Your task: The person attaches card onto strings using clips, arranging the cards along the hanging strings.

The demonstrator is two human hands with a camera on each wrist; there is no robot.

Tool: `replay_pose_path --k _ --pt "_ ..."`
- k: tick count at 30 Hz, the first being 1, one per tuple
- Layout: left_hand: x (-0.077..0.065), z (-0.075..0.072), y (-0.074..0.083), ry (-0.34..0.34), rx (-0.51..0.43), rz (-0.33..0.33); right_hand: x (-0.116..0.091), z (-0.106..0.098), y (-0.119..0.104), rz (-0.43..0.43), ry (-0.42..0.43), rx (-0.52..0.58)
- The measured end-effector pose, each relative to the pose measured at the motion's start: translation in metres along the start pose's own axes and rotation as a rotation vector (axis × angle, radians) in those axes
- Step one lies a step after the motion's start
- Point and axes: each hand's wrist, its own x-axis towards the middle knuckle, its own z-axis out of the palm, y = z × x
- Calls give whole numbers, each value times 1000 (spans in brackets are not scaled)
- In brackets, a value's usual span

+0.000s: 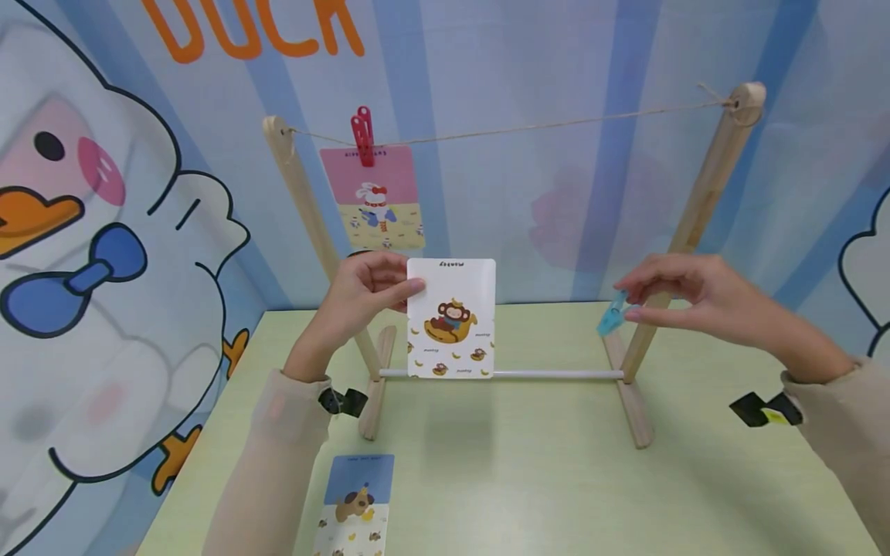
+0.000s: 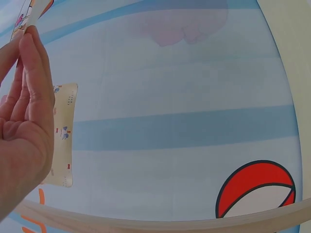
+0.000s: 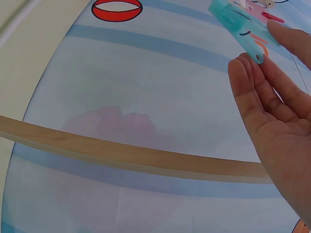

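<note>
My left hand (image 1: 368, 293) pinches the left edge of a white card with a monkey on a banana (image 1: 450, 318), held upright before the rack. In the left wrist view, the fingers meet thumb around its thin edge. On the right, my right hand (image 1: 695, 297) pinches a light blue clothespin (image 1: 613, 313) between thumb and fingers; the right wrist view shows the clothespin (image 3: 240, 29) at the fingertips. A pink and yellow card with a rabbit (image 1: 378, 197) hangs from the string (image 1: 514, 130) by a red clothespin (image 1: 363, 137), above my left hand.
The wooden rack's left post (image 1: 306, 193) and right post (image 1: 709, 185) carry the string, joined below by a white rod (image 1: 556, 374). A blue and white dog card (image 1: 356, 502) lies on the pale table (image 1: 542, 479) by my left forearm. Behind hangs a duck-printed backdrop (image 1: 487, 62).
</note>
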Motion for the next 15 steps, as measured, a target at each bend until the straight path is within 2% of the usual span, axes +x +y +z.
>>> replay_pose_path --k 8,15 --pt "7 3 11 28 11 37 14 -5 -8 66 36 -48" --pt "11 8 16 16 2 66 22 -8 -12 110 54 -37"
